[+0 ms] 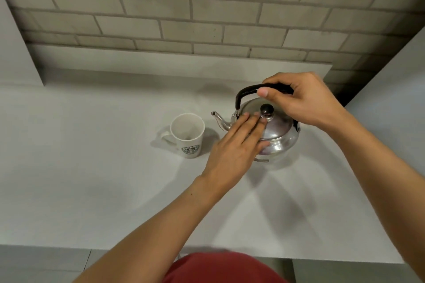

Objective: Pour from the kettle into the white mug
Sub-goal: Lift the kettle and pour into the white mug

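A steel kettle (273, 135) stands on the pale tabletop (92, 179) right of centre, lid (273, 122) on so its contents are hidden, spout (218, 118) pointing left toward the mug (189, 135). The white mug stands upright just left of the spout, apart from it, handle to the left, a green logo on its near side, and looks empty inside. The right hand (303, 101) is wrapped round the black handle (247, 92) over the kettle, while the left hand (236, 147) lies flat and open on the lid, fingertips beside the black knob (266, 110).
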### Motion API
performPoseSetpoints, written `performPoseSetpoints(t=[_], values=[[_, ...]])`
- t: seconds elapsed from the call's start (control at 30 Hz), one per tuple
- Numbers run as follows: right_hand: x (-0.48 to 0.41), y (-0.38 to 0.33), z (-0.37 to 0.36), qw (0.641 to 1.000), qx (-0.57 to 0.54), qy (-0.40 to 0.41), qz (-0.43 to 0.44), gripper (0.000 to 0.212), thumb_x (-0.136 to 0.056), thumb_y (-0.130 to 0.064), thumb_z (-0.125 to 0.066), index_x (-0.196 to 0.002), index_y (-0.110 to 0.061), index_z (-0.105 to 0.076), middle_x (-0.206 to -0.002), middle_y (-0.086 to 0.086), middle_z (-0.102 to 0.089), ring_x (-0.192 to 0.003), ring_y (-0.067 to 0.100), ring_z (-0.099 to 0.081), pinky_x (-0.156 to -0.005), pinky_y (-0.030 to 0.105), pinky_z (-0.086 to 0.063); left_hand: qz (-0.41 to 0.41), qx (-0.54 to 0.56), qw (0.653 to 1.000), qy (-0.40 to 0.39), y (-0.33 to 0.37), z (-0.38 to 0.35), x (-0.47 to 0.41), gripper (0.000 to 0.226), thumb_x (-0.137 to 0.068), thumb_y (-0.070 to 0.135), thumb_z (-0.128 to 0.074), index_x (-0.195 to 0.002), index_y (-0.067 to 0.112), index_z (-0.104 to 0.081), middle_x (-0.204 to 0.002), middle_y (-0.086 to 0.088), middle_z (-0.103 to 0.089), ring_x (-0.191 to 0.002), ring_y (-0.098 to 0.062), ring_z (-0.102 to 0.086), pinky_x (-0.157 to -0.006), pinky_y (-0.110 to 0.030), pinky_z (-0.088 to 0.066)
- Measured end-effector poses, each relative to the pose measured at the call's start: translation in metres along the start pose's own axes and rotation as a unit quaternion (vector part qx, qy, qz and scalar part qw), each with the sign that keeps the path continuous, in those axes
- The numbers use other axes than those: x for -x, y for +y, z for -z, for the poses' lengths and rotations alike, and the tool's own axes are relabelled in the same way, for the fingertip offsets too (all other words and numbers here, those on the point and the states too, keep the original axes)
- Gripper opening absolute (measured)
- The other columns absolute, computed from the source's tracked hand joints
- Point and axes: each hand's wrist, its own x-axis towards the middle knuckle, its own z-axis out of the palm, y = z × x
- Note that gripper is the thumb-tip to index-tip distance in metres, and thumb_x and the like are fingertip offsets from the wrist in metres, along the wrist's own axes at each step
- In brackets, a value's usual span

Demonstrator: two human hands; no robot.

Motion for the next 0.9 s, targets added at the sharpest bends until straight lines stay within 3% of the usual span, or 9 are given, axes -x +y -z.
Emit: performPoseSetpoints(t=[0.23, 0.33, 0.43, 0.53, 0.7, 0.77, 0.9], values=[[-0.030, -0.036, 0.008, 0.994, 0.066, -0.053, 0.065, 0.032, -0.096, -0.050, -0.067, -0.111, -0.026, -0.080, -0.091, -0.002, -0.081, -0.084, 0.019, -0.073, -0.079, 0.036, -0.056, 0.027, 0.038, 0.996, 0.075, 0.001, 0.014, -0.005, 0.047, -0.103, 0.025, -0.055, -0.136, -0.006, -0.062, -0.141, -0.022, -0.064, -0.136, -0.035, -0.057, -0.117, -0.044, -0.043], [-0.042, -0.048, 0.007, 0.988, 0.088, -0.078, 0.096, 0.030, -0.097, -0.049, -0.066, -0.112, -0.027, -0.080, -0.088, -0.005, -0.080, -0.080, 0.016, -0.071, -0.074, 0.029, -0.053, 0.068, 0.093, 0.991, 0.064, 0.003, 0.020, -0.003, 0.047, -0.103, 0.023, -0.055, -0.139, -0.007, -0.059, -0.146, -0.022, -0.059, -0.142, -0.037, -0.051, -0.120, -0.044, -0.039], [-0.051, -0.060, 0.005, 0.982, 0.099, -0.098, 0.127, 0.025, -0.098, -0.044, -0.067, -0.111, -0.027, -0.081, -0.090, -0.008, -0.080, -0.079, 0.010, -0.067, -0.070, 0.011, -0.041, 0.104, 0.124, 0.985, 0.065, 0.002, 0.023, 0.000, 0.047, -0.103, 0.021, -0.056, -0.143, -0.005, -0.056, -0.151, -0.021, -0.054, -0.146, -0.036, -0.046, -0.123, -0.042, -0.035], [-0.060, -0.073, 0.000, 0.972, 0.128, -0.118, 0.159, 0.027, -0.098, -0.042, -0.069, -0.113, -0.023, -0.082, -0.092, -0.005, -0.081, -0.075, 0.012, -0.067, -0.066, 0.016, -0.039, 0.119, 0.151, 0.979, 0.069, 0.000, 0.025, 0.001, 0.046, -0.103, 0.011, -0.062, -0.145, -0.004, -0.054, -0.152, -0.021, -0.052, -0.148, -0.034, -0.044, -0.124, -0.041, -0.033], [-0.067, -0.090, -0.007, 0.959, 0.156, -0.156, 0.177, 0.029, -0.097, -0.045, -0.067, -0.113, -0.026, -0.082, -0.084, -0.005, -0.080, -0.063, 0.007, -0.058, -0.064, 0.027, -0.048, 0.129, 0.185, 0.970, 0.086, -0.005, 0.022, 0.006, 0.046, -0.101, 0.007, -0.066, -0.144, -0.006, -0.054, -0.151, -0.023, -0.054, -0.148, -0.034, -0.044, -0.125, -0.040, -0.032], [-0.069, -0.095, -0.008, 0.956, 0.165, -0.161, 0.182, 0.028, -0.097, -0.045, -0.067, -0.113, -0.027, -0.082, -0.081, -0.005, -0.079, -0.060, 0.002, -0.055, -0.058, 0.019, -0.041, 0.131, 0.200, 0.966, 0.096, -0.005, 0.020, 0.006, 0.045, -0.101, 0.007, -0.066, -0.143, -0.006, -0.055, -0.150, -0.024, -0.055, -0.147, -0.035, -0.045, -0.124, -0.043, -0.034], [-0.073, -0.101, -0.008, 0.950, 0.191, -0.174, 0.176, 0.029, -0.097, -0.048, -0.066, -0.112, -0.029, -0.082, -0.082, -0.003, -0.079, -0.071, 0.018, -0.063, -0.060, 0.029, -0.047, 0.139, 0.223, 0.958, 0.114, -0.004, 0.018, 0.006, 0.044, -0.102, 0.008, -0.064, -0.143, -0.005, -0.056, -0.150, -0.023, -0.055, -0.147, -0.035, -0.045, -0.123, -0.045, -0.035]])
